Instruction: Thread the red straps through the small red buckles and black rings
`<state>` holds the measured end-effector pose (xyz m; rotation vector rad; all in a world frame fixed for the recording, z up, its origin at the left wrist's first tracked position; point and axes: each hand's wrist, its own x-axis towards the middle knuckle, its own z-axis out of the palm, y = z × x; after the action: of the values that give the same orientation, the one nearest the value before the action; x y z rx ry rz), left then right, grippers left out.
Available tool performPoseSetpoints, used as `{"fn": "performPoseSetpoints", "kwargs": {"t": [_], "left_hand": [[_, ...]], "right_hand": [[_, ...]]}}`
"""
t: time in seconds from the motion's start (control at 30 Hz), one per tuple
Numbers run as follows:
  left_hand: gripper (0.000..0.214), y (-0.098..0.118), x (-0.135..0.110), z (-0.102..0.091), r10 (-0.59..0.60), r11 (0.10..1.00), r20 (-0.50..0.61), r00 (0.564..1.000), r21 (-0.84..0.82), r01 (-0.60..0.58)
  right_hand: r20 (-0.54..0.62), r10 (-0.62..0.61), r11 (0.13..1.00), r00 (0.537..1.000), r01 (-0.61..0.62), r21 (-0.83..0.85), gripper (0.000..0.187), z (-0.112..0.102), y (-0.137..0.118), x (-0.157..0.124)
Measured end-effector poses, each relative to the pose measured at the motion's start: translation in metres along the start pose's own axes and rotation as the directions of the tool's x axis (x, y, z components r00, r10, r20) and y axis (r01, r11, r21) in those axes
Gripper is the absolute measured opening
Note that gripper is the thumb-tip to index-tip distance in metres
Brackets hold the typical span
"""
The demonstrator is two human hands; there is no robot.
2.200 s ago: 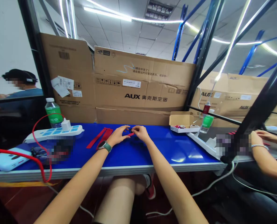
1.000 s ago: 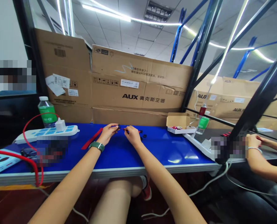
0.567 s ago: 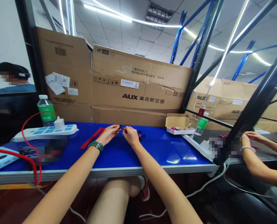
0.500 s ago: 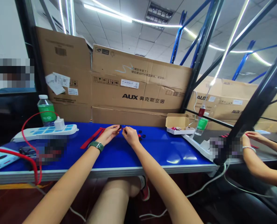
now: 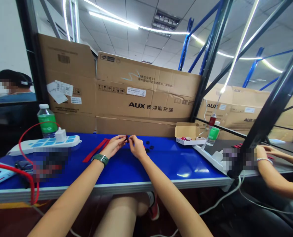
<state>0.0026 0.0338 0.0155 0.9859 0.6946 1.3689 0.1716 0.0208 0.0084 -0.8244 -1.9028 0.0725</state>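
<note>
My left hand [image 5: 115,146], with a green watch band on the wrist, pinches a small black piece [image 5: 127,137] above the blue tabletop. Close beside it, my right hand [image 5: 137,147] is closed, thumb and forefinger together at the right side of that piece. What its fingertips grip is too small to make out; a trace of dark red shows between the hands. Flat red strips [image 5: 94,152] lie left of my left hand. Several small black pieces [image 5: 151,147] lie just right of my right hand.
A power strip [image 5: 45,144] with a white plug, a bottle [image 5: 46,121] and a red cable [image 5: 33,184] are at the left. An open small box [image 5: 188,140] stands at the back right. A rack post [image 5: 257,121] separates a co-worker's hands [image 5: 264,153]. Cardboard [image 5: 148,115] walls the back.
Both hands stay close together around the small piece, with slight finger movement. A bit of red seen earlier among the black pieces no longer shows. The camera view has shifted slightly.
</note>
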Motion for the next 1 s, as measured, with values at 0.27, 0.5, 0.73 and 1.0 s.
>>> {"fn": "performPoseSetpoints", "kwargs": {"t": [0.27,0.5,0.73,1.0], "left_hand": [[0.050,-0.006,-0.001,-0.001,0.059,0.968,0.058,0.997,0.240,-0.072],[0.050,-0.015,0.004,-0.005,0.083,0.921,0.080,0.993,0.375,-0.107],[0.045,-0.018,0.009,-0.005,0.196,0.824,0.098,0.976,0.522,-0.218],[0.040,-0.020,0.010,-0.006,0.191,0.825,0.091,0.977,0.525,-0.210]], "right_hand": [[-0.031,0.204,0.974,0.978,-0.200,0.103,0.008,0.010,0.008,0.001],[0.072,0.374,0.912,0.925,-0.381,0.152,0.003,0.013,0.018,0.001],[0.066,0.327,0.937,0.943,-0.314,-0.154,0.005,0.011,0.018,0.001],[-0.105,0.450,0.846,0.887,-0.386,0.367,0.016,0.000,0.018,0.006]]}}
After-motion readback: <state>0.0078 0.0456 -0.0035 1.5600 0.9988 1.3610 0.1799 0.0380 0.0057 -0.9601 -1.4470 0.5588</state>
